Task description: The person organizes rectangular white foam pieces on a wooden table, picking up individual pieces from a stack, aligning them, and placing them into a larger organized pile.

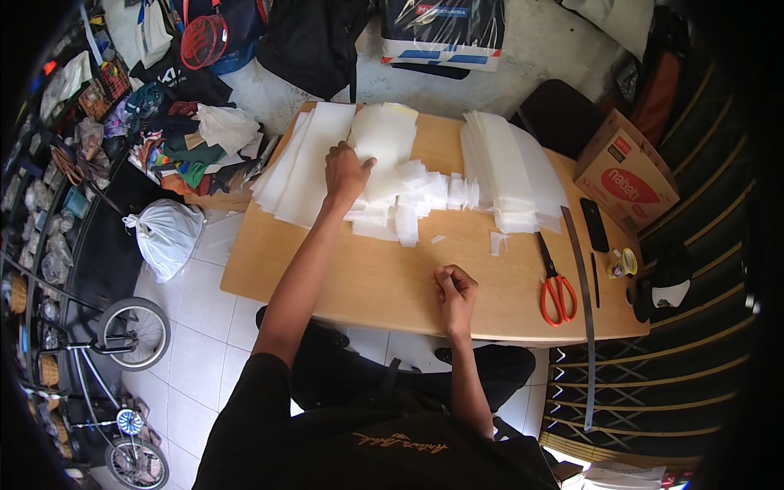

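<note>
My left hand (348, 175) reaches across the table, its fingers curled down over the thin white sheets. It lies where the left fanned stack (309, 167) meets the middle stack (385, 131); whether it grips a sheet is hidden under the fingers. Beside it, small cut white pieces (425, 189) are heaped in the table's middle, loosely overlapping. Closer to the front edge, my right hand (456, 296) is closed with thumb and fingers pressed together; anything in them is too small to make out. To the right is another tall stack of white sheets (506, 167).
Scissors with orange handles (559, 296) lie right of my right hand. Beyond them are a long metal ruler (581, 278), a black phone (594, 225), a small yellow-lidded cup (624, 263) and a cardboard box (627, 171). The wooden table (367, 286) ends before my lap.
</note>
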A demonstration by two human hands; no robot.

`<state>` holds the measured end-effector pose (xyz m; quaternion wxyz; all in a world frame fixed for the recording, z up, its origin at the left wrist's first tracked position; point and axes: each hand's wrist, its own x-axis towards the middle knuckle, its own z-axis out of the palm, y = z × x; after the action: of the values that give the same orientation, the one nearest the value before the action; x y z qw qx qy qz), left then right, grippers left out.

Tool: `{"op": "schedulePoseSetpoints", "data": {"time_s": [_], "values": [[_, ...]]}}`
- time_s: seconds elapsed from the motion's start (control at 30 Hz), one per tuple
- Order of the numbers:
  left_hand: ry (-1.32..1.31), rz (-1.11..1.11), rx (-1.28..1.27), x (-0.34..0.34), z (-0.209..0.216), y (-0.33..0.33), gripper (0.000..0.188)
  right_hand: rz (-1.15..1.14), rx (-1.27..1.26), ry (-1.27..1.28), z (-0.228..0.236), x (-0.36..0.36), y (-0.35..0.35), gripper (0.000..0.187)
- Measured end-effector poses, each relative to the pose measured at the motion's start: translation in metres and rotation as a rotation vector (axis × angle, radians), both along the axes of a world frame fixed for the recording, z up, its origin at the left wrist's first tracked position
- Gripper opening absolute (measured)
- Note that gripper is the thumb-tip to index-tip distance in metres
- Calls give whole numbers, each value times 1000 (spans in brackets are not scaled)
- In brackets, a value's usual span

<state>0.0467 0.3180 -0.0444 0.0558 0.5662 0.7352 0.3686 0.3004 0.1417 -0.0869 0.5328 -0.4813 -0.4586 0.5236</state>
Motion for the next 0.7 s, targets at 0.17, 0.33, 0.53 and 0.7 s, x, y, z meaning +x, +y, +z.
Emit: {"op": "schedulePoseSetpoints", "data": {"time_s": [0.17, 0.33, 0.53, 0.7], "values": [[-52, -28, 122, -1, 7, -5, 40, 21, 15, -1, -2, -2, 1, 26], [112, 26, -40, 4, 9, -4, 46, 30, 14, -13, -1, -3, 0, 24], [294, 44, -266, 30, 15, 11, 70, 33, 8, -41, 0, -1, 1, 23], [376, 51, -228, 38, 1, 15, 74, 28, 18, -26, -3, -2, 1, 24]]}}
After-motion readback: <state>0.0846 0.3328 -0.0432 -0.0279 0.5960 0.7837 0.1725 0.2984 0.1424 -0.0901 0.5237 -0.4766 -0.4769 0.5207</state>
